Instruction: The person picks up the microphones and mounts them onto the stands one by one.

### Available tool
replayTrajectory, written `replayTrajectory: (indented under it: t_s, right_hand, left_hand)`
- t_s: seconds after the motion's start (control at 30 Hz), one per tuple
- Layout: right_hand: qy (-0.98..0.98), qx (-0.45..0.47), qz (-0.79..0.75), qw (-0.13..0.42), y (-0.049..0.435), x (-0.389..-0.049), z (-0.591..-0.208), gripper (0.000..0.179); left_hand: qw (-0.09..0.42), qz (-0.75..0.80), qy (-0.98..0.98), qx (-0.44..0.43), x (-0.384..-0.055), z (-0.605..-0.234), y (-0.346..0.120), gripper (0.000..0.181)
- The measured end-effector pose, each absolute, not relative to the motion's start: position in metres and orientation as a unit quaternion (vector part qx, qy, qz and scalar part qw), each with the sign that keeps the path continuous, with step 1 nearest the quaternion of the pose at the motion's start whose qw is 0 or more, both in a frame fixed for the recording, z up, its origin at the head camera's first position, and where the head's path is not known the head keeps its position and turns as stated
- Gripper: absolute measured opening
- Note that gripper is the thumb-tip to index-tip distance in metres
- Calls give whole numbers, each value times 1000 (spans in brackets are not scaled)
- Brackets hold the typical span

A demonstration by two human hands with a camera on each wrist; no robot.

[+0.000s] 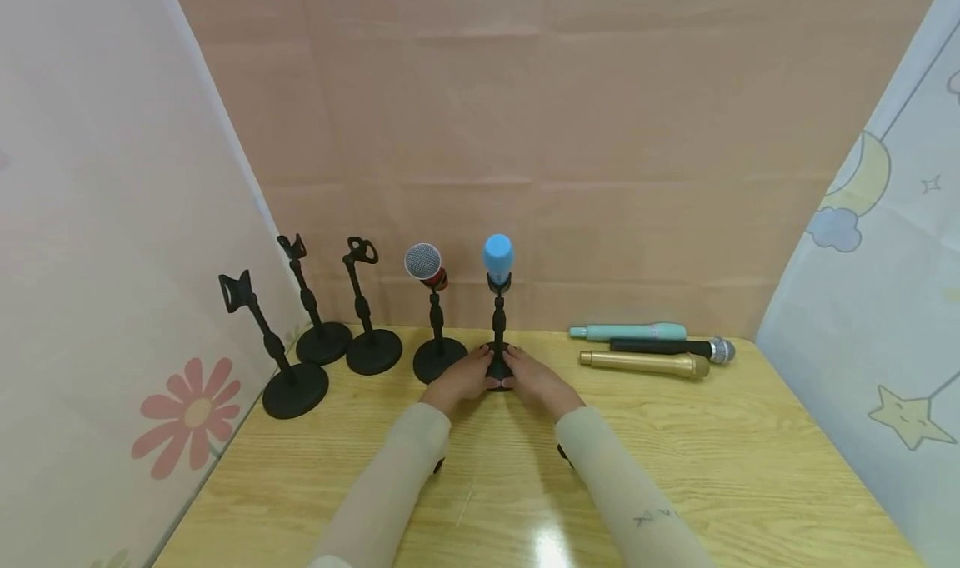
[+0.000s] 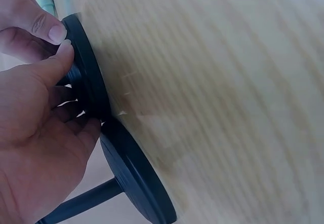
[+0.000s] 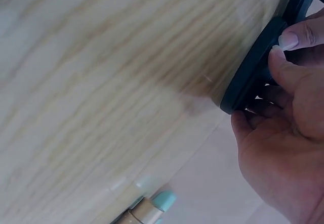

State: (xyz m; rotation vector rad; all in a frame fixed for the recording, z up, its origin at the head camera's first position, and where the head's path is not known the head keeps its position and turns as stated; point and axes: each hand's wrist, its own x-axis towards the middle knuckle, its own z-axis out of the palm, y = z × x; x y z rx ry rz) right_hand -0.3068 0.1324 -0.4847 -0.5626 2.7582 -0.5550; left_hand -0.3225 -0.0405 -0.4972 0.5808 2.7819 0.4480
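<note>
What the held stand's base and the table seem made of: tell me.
Stand base: probably plastic or coated metal, black with a soft sheen; its smooth rim settles neither. Table: wood or wood-look laminate, glossy; visible grain and bright glare.

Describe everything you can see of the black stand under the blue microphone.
The black stand has a round base, a slim stem with a thicker collar, and a clip on top cradling the blue microphone; it looks like plastic or coated metal. It stands upright near the back edge of the table, right of the red microphone's stand. The left grip and right grip hold its base from both sides.
</note>
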Motion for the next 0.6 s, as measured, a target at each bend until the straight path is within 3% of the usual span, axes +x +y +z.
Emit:
replayTrajectory:
  t_s: [0.6]
  right_hand:
    - [953,-194,-192,128,134,-317,-487,61]
  left_hand:
    - [143,159,961,178,-326,-491,-35,68]
